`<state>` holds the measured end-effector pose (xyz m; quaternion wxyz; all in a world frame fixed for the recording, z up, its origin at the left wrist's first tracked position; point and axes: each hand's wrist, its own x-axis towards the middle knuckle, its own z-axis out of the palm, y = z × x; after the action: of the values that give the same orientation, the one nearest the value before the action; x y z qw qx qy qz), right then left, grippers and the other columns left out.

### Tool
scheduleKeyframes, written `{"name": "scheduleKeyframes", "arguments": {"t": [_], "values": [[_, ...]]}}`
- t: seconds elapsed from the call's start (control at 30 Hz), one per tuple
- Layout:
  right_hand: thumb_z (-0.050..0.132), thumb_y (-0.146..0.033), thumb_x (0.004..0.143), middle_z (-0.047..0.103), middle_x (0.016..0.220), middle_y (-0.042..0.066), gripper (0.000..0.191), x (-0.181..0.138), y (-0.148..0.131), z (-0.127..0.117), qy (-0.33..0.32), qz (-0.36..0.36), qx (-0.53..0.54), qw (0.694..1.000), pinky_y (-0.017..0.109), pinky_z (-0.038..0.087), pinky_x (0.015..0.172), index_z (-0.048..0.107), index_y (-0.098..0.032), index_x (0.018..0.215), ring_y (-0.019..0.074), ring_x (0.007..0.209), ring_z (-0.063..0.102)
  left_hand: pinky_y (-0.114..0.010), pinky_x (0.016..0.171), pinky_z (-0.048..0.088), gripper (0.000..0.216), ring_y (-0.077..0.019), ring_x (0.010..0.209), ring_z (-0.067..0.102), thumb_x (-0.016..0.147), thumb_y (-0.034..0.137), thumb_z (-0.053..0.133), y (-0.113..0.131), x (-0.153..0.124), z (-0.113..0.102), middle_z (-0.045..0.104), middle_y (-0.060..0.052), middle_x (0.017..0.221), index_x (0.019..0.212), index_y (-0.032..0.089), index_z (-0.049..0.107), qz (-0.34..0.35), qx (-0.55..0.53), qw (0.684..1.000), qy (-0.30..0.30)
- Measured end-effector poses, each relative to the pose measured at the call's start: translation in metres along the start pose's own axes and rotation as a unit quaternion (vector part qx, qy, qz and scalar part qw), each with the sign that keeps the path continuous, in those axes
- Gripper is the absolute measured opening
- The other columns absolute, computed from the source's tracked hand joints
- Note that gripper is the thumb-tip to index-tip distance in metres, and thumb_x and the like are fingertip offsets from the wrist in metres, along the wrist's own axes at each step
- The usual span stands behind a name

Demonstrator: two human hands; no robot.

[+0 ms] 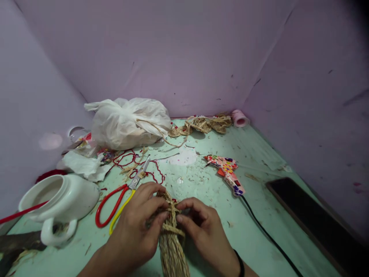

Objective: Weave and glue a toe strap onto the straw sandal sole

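A bundle of braided straw cords lies at the bottom middle, its top end between my two hands. My left hand grips the bundle from the left, thumb and fingers closed round its upper part. From the right, my right hand pinches at a straw strip that crosses the bundle; the fingertips partly hide what they hold. A bit of red shows just beyond the fingers. Scissors with one red and one yellow handle lie beside my left hand, blades pointing away.
A white cup-like pot lies tipped at left. Behind are a white plastic bag, red yarn, straw pieces with red beads and a pink roll. At right are a patterned glue gun with a black cord and a dark phone.
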<state>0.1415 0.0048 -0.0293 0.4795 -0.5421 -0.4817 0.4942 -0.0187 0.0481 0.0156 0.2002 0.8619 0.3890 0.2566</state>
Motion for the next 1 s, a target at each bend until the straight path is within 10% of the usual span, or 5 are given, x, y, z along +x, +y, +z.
{"name": "scheduleKeyframes", "arguments": {"t": [0.53, 1.0], "values": [[0.056, -0.015, 0.075, 0.070, 0.072, 0.001, 0.016, -0.0047, 0.0003, 0.0088, 0.032, -0.079, -0.027, 0.996, 0.023, 0.047, 0.058, 0.069, -0.020, 0.083, 0.0126, 0.062, 0.061, -0.030, 0.077, 0.045, 0.015, -0.0173, 0.090, 0.052, 0.075, 0.007, 0.051, -0.0010, -0.0011, 0.0001, 0.056, -0.007, 0.096, 0.079, 0.017, 0.062, 0.018, -0.002, 1.000, 0.021], [0.060, -0.022, 0.072, 0.060, 0.066, -0.001, 0.014, -0.0077, -0.0023, 0.0060, -0.044, 0.032, 0.076, 0.996, 0.021, 0.039, 0.052, 0.064, -0.018, 0.085, 0.0101, 0.055, 0.048, -0.032, 0.076, 0.043, 0.018, -0.0182, 0.094, 0.050, 0.077, 0.006, 0.049, 0.0041, -0.0097, -0.0042, 0.052, -0.007, 0.102, 0.083, 0.019, 0.059, 0.027, 0.009, 0.999, -0.029]]}}
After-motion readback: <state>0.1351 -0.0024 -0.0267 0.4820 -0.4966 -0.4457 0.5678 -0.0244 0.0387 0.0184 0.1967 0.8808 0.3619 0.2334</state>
